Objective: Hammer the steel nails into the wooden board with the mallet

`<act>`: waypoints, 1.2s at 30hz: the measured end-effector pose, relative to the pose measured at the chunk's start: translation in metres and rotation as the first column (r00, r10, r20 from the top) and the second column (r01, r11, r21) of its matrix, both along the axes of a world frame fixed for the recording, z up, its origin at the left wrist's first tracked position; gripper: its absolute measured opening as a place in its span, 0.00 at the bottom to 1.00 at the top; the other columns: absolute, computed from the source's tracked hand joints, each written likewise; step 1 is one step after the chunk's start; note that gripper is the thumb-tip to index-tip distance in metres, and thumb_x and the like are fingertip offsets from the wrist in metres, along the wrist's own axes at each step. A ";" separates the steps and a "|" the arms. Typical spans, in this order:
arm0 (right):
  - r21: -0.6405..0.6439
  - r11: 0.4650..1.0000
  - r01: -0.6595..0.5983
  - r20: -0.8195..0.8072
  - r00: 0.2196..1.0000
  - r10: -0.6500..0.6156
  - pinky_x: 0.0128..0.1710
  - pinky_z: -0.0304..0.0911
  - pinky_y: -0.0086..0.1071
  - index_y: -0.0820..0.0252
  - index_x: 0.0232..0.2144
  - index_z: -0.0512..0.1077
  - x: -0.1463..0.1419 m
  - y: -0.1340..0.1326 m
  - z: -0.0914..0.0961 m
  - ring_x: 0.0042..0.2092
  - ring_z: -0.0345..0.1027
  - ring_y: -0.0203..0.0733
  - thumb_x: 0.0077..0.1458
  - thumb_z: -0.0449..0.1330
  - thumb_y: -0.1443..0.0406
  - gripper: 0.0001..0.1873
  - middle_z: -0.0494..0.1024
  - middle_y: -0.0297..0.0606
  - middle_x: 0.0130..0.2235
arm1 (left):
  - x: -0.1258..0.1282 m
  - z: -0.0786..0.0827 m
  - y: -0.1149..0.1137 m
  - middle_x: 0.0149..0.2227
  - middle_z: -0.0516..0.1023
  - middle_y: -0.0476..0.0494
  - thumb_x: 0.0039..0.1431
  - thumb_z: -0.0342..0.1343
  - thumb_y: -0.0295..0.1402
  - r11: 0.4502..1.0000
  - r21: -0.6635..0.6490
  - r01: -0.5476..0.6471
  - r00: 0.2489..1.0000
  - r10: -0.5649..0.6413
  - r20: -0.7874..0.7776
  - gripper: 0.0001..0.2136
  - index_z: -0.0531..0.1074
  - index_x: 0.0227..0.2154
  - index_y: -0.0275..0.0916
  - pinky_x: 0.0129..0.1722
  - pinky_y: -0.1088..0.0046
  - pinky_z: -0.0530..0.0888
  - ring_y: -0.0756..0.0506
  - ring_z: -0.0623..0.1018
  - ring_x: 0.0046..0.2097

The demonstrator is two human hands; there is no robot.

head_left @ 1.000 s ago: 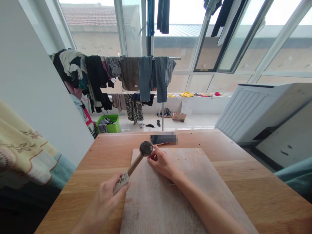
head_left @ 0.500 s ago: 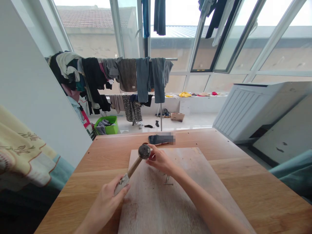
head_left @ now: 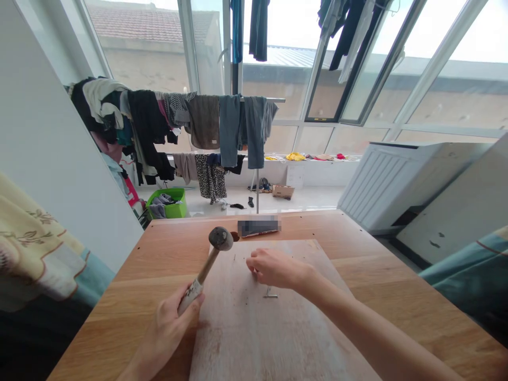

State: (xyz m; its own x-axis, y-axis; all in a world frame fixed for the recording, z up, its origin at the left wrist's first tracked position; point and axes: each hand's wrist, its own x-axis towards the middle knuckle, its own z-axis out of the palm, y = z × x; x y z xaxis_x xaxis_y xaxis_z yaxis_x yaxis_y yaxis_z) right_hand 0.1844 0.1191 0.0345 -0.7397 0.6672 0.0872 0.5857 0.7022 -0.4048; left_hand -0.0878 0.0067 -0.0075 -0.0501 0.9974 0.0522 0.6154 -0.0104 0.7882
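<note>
My left hand (head_left: 174, 315) is wrapped round the pale-wrapped lower handle of a hammer (head_left: 208, 264). Its grey rounded head is tilted up above the far left corner of a worn wooden board (head_left: 254, 338). A thin nail (head_left: 234, 257) stands upright in the board, just right of the handle. Over the board's middle, my right hand (head_left: 273, 268) has its fingers curled together; whatever they hold, if anything, is hidden. Several loose nails (head_left: 271, 295) lie close below that hand.
The board rests on a wooden table (head_left: 130, 296). Beyond it lie a partly blurred dark phone (head_left: 257, 227) and a small brown round thing (head_left: 235, 236). A clothes rack (head_left: 273, 99), a green basket (head_left: 177, 210) and a white appliance (head_left: 369, 185) stand past the table.
My right hand has moved from beside the hammer head rightward and nearer me, leaving an upright nail in view. The hammer has shifted slightly left. The view has turned a little.
</note>
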 end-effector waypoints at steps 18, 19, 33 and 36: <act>0.046 0.991 0.125 -0.160 0.980 -0.117 0.39 0.62 0.32 0.61 0.36 0.76 -0.014 0.026 -0.017 0.36 0.70 0.41 0.50 0.56 0.81 0.16 0.79 0.40 0.34 | 0.000 -0.005 0.002 0.28 0.78 0.50 0.63 0.50 0.52 1.000 -0.019 0.006 1.000 -0.006 -0.030 0.21 0.76 0.40 0.40 0.31 0.76 0.74 0.44 0.78 0.32; 0.038 0.992 0.122 -0.166 0.980 -0.114 0.39 0.63 0.32 0.61 0.36 0.76 -0.016 0.027 -0.019 0.37 0.71 0.41 0.49 0.57 0.81 0.16 0.79 0.40 0.34 | 0.000 -0.004 0.002 0.28 0.79 0.50 0.63 0.50 0.52 1.000 -0.017 0.007 1.000 -0.008 -0.031 0.21 0.76 0.40 0.40 0.32 0.75 0.74 0.44 0.78 0.32; -0.275 0.951 0.141 -0.441 0.861 -0.255 0.41 0.73 0.33 0.60 0.47 0.72 -0.014 0.027 -0.050 0.37 0.79 0.40 0.54 0.62 0.72 0.16 0.84 0.39 0.37 | 0.003 0.003 -0.001 0.30 0.80 0.49 0.60 0.53 0.52 0.999 -0.031 -0.008 1.000 0.009 0.027 0.19 0.76 0.37 0.40 0.33 0.75 0.75 0.42 0.80 0.34; -0.291 0.946 0.141 -0.492 0.826 -0.274 0.42 0.72 0.34 0.59 0.47 0.72 -0.012 0.026 -0.055 0.37 0.79 0.41 0.54 0.62 0.71 0.17 0.85 0.38 0.36 | 0.003 0.000 -0.003 0.28 0.78 0.49 0.61 0.52 0.52 0.999 -0.045 -0.014 1.000 0.014 0.014 0.20 0.75 0.38 0.40 0.33 0.75 0.75 0.43 0.79 0.33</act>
